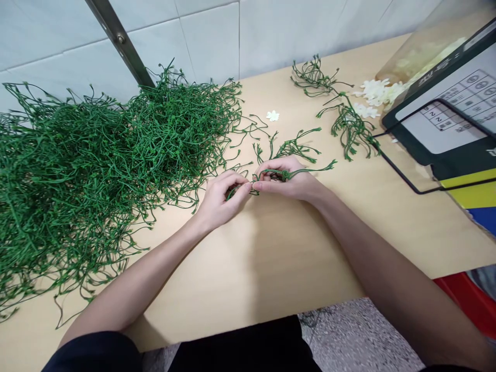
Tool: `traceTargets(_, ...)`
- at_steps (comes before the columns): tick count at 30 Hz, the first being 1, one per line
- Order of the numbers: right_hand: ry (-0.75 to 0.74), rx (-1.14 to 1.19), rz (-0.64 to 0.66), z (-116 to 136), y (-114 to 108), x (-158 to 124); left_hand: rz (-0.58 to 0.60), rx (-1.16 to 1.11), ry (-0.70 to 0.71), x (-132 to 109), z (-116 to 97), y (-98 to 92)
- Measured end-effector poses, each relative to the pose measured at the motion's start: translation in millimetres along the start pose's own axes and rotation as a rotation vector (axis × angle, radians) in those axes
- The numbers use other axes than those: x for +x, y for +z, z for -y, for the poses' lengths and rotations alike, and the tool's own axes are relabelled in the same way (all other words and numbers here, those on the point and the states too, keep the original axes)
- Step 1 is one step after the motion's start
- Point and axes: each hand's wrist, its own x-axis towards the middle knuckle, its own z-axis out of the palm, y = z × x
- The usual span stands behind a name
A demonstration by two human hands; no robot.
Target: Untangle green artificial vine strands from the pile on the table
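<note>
You are holding green stems [285, 174] over the tabletop [217, 268] beside the stem pile [116, 150], L hand [221, 200] and R hand [292, 182] both curled w/ fingertips pinching close together, and light pressure nr the pinch pt is probably giving best ctrl w/o bending stems.

Bare left hand [221, 200] and bare right hand [291, 181], fingertips close together above a pale wood-grain bench [232, 279], thin branching green artificial stems [285, 175] in their grip. At left, one large tangled heap of similar green stems [116, 144]; beyond the hands and rightward, smaller loose green clusters [349, 128], one single white flower-shaped piece [273, 115], and creamy-white flower pieces [374, 92] beside a dark container [457, 159] with white printed label [430, 137]. Surroundings: bent black wire frame [418, 192], white tiled wall [211, 41], grey metal post [123, 44].
</note>
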Motion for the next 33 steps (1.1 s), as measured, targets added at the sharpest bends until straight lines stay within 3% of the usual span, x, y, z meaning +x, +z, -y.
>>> traceTargets(6,-0.017,0.0,0.036,1.5,0.1,-0.2,0.055,-0.011,-0.013,-0.9,-1.6,-0.5)
traceTargets(12,0.031,0.036,-0.054,-0.5,2.6,-0.1,-0.074,-0.132,-0.117,-4.9,1.9,4.1)
traceTargets(17,0.037,0.017,-0.06,-0.4,6.1,0.8,-0.174,-0.055,0.002,-5.1,4.0,4.2)
traceTargets(24,-0.003,-0.043,-0.061,-2.6,6.8,2.1,-0.168,-0.039,0.06,-4.6,-1.5,3.8)
traceTargets(33,-0.029,-0.066,-0.054,-4.4,4.5,1.3,-0.107,-0.017,-0.062,-6.2,0.4,5.2)
